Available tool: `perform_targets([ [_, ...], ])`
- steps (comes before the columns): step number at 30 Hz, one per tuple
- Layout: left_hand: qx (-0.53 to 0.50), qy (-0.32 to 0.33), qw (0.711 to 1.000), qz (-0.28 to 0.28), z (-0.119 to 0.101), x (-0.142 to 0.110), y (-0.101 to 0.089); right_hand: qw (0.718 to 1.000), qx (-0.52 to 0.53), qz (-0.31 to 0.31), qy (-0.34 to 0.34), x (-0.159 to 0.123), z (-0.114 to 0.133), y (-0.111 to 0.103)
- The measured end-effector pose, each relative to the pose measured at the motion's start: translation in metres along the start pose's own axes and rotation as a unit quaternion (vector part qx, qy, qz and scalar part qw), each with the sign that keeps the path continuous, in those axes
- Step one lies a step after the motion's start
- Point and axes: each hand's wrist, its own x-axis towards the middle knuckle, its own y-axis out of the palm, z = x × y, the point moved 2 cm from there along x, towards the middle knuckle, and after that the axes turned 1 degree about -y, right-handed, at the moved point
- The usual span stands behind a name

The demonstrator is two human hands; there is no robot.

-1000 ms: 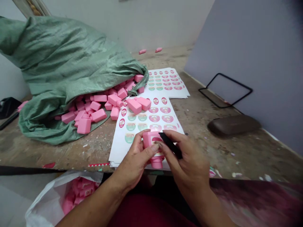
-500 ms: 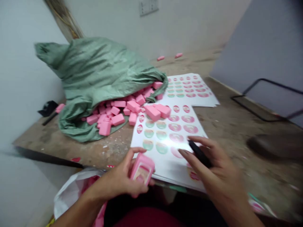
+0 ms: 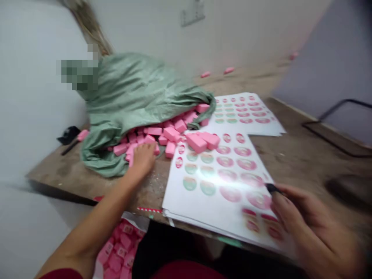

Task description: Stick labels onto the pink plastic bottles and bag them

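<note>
My left hand (image 3: 143, 157) reaches over the pile of pink soap-like bars (image 3: 171, 134) at the mouth of a green sack (image 3: 139, 89). Its fingers touch the bars there; their grip is partly hidden. Over the right edge of a white sticker sheet (image 3: 177, 197), my right hand (image 3: 308, 224) is closed on a slim black tool (image 3: 273, 188), mostly covered by the fingers. Pink and green oval stickers cover the sheet. Two plain bars (image 3: 202, 142) rest on its upper part.
Another sticker sheet (image 3: 247, 130) lies behind. Below the table's front edge, a white bag (image 3: 138, 221) holds labelled pink bars (image 3: 116, 252). A black wire frame (image 3: 337, 106) stands at right. A black object (image 3: 68, 134) sits at far left.
My left hand has let go of the labelled pink bar and moved forward to the pile. My right hand, still with the black tool, has shifted right in view. The camera view has turned somewhat.
</note>
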Motion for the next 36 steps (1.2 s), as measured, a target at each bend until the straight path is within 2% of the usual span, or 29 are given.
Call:
perform_targets([
  [2, 0.005, -0.003, 1.0, 0.009, 0.001, 0.008, 0.005, 0.999, -0.009, 0.003, 0.035, -0.004, 0.01, -0.009],
  [4, -0.003, 0.005, 1.0, 0.008, 0.004, 0.009, 0.006, 0.998, -0.036, 0.052, 0.015, -0.007, 0.017, -0.013],
  [5, -0.022, 0.007, 1.0, -0.011, 0.004, 0.008, 0.007, 0.996, -0.058, 0.075, -0.003, -0.008, 0.019, -0.014],
  [7, -0.171, 0.014, 0.982, -0.076, -0.003, -0.001, 0.005, 0.987, -0.115, 0.102, -0.038, -0.01, 0.019, -0.015],
  [8, -0.295, 0.01, 0.951, -0.094, -0.011, -0.009, 0.004, 0.982, -0.146, 0.106, -0.055, -0.011, 0.018, -0.016],
  [9, -0.433, -0.001, 0.897, -0.087, -0.023, -0.018, 0.005, 0.977, -0.175, 0.104, -0.07, -0.013, 0.017, -0.017],
  [11, -0.668, -0.053, 0.742, 0.013, -0.057, -0.037, 0.008, 0.966, -0.22, 0.096, -0.092, -0.015, 0.014, -0.018],
  [12, -0.735, -0.089, 0.666, 0.093, -0.078, -0.048, 0.011, 0.962, -0.235, 0.096, -0.097, -0.016, 0.013, -0.019],
  [14, -0.804, -0.141, 0.537, 0.213, -0.118, -0.066, 0.016, 0.958, -0.247, 0.103, -0.1, -0.017, 0.012, -0.019],
  [15, -0.818, -0.164, 0.486, 0.259, -0.135, -0.073, 0.019, 0.958, -0.247, 0.11, -0.097, -0.017, 0.012, -0.018],
  [16, -0.825, -0.181, 0.45, 0.289, -0.149, -0.079, 0.023, 0.958, -0.244, 0.117, -0.094, -0.017, 0.012, -0.018],
  [17, -0.827, -0.194, 0.427, 0.31, -0.16, -0.084, 0.028, 0.959, -0.241, 0.122, -0.089, -0.017, 0.012, -0.018],
  [19, -0.824, -0.207, 0.416, 0.324, -0.173, -0.089, 0.037, 0.96, -0.24, 0.122, -0.079, -0.018, 0.012, -0.018],
  [23, -0.828, -0.211, 0.422, 0.304, -0.177, -0.087, 0.047, 0.96, -0.244, 0.114, -0.076, -0.019, 0.012, -0.02],
  [36, -0.84, -0.209, 0.409, 0.289, -0.175, -0.088, 0.047, 0.945, -0.294, 0.087, -0.118, -0.021, 0.014, -0.015],
])
